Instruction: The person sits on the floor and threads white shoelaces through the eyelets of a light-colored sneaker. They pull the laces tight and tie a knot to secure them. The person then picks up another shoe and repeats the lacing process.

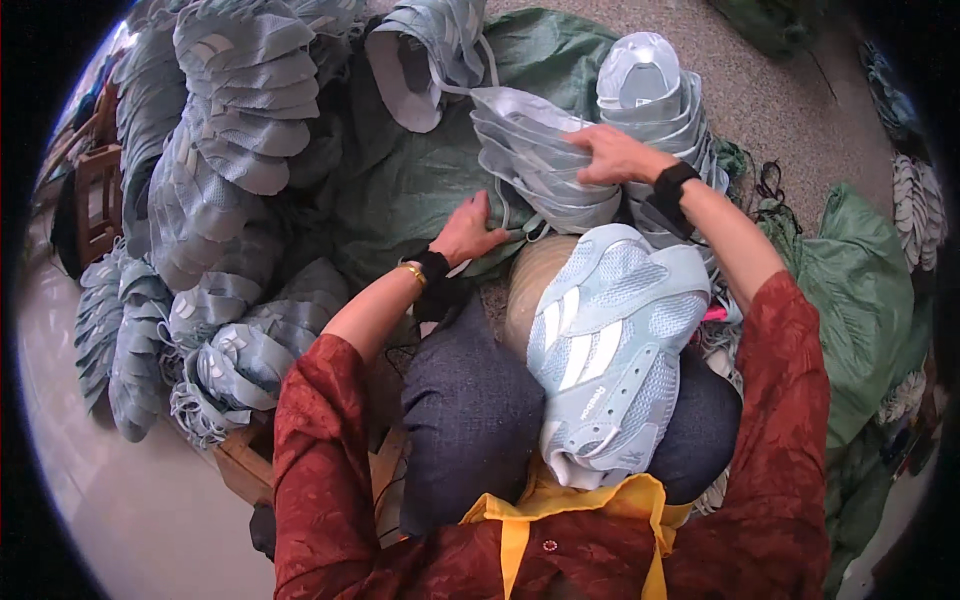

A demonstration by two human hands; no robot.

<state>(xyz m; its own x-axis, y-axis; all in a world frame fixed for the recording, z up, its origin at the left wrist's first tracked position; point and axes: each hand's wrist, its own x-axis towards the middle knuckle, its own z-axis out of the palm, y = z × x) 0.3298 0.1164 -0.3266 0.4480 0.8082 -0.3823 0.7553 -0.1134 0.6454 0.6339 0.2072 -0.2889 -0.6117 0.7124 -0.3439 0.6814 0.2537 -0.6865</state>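
Closest to me on the feed are the yellow apron (pixel 575 502) and the dark red sleeves (pixel 325 430), with dark trousers (pixel 470 420) over the knees just beyond. A pale blue shoe upper (pixel 615 340) lies in the lap, leaning against the right thigh, its white stripes and eyelets facing up at me; neither hand touches it. Under its left edge I make out a rounded tan form (pixel 525 285), mostly hidden.

Past the knees, my left grip (pixel 466 232) is released, thumb and fingers spread, over a green woven sack (pixel 390 185); I cannot tell whether it touches the cloth. A yellow bracelet (pixel 412 272) and a dark band (pixel 433 268) circle that wrist. My right grip (pixel 622 158), behind another dark wristband (pixel 675 190), has its fingers on the upper edge of a nested stack of pale uppers (pixel 525 150), though I cannot tell how firmly they are closed. That stack lies beyond the upper in the lap, on the sack's right part.

Just to its right stands a second nested stack (pixel 650 95), partly behind the right hand. Off to the left rise tall, overlapping piles of grey-blue uppers (pixel 245 90), with a wooden frame (pixel 243 465) below their near end. A brighter green sack (pixel 850 310) slumps at the right. Farther off, more uppers (pixel 420 60) sit on the woven sack's far side, and speckled floor (pixel 790 100) spreads behind everything
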